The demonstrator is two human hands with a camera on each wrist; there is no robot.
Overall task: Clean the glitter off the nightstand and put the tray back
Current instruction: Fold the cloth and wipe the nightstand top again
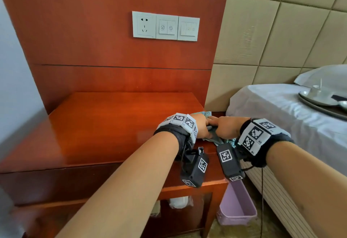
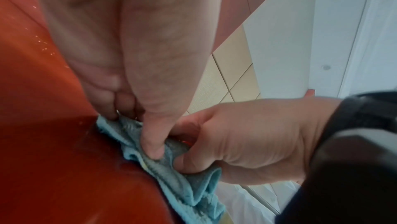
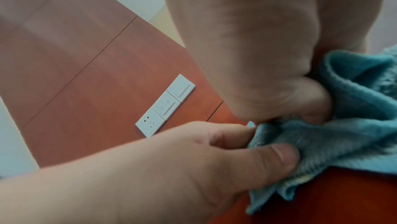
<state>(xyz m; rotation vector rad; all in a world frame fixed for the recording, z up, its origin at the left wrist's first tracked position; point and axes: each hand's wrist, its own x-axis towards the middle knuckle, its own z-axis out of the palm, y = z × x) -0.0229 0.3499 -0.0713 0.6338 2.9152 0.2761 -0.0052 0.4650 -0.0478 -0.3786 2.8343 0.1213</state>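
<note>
Bunching the cloth [image 1: 213, 136] mid-cleanup

My left hand [image 1: 201, 126] and right hand [image 1: 225, 127] both pinched it on the nightstand [image 1: 105, 125]; next, lifting it clear without spilling glitter [image 2: 43, 44].

A glossy reddish-brown wooden nightstand [image 1: 105, 125] stands against a matching wood wall panel, beside a bed. A crumpled light blue cloth [image 2: 169, 168] lies bunched at the right edge of its top, toward the bed. A few tiny pale glitter specks [image 2: 44, 46] dot the wood on the left in the left wrist view. A silver oval tray [image 1: 319, 104] rests on the bed's white sheet, well apart from the nightstand, carrying small objects too unclear to identify.
</note>
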